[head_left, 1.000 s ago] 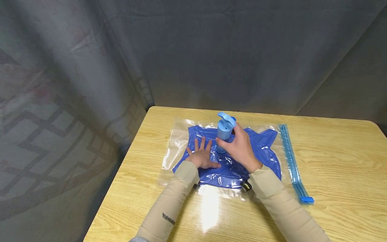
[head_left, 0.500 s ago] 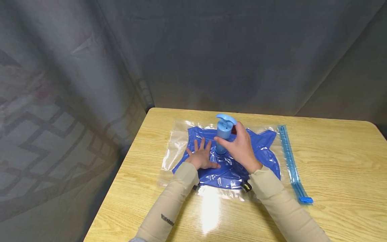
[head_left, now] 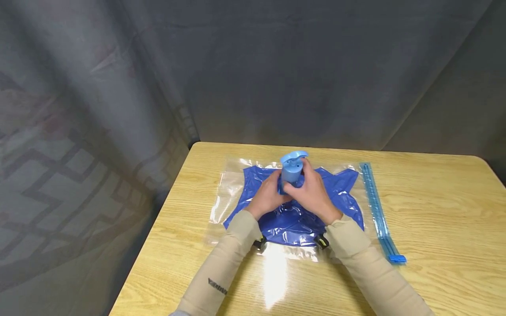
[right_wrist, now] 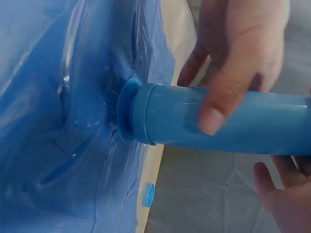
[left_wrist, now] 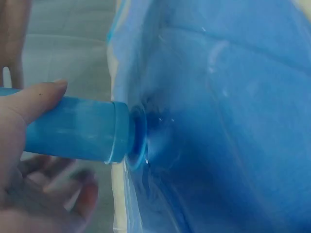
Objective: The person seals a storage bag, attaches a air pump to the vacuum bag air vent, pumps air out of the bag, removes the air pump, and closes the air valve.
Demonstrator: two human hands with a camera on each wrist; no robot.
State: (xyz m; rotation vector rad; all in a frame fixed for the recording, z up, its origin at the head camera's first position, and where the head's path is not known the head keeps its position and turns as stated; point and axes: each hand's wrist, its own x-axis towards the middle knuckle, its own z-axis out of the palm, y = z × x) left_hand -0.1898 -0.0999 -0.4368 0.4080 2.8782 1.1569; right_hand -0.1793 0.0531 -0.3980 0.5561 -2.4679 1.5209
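A light-blue hand pump [head_left: 291, 171] stands on a clear vacuum storage bag [head_left: 230, 191] with crumpled blue material [head_left: 292, 232] inside. My right hand [head_left: 315, 193] grips the pump's upper body, just below its curved handle [head_left: 294, 156]. Lower down, my left hand [head_left: 265, 196] wraps the pump from the other side. Its thumb [left_wrist: 46, 94] lies across the barrel, with blurred, bent fingers [left_wrist: 87, 194] underneath. In the right wrist view, the pump's lower end meets a round blue valve [right_wrist: 129, 109] on the bag. Part of the right hand's fingers is cut off at that view's edge.
Along the bag's right edge runs a blue zip strip [head_left: 375, 206], with a blue slider [head_left: 397, 259] at its near end. Everything lies on a wooden table [head_left: 439, 210]. Dark grey cloth [head_left: 300, 79] hangs behind and to the left.
My left hand, spread flat on the bag before, has moved right onto the pump. My right hand stays on the pump, whose handle has turned slightly.
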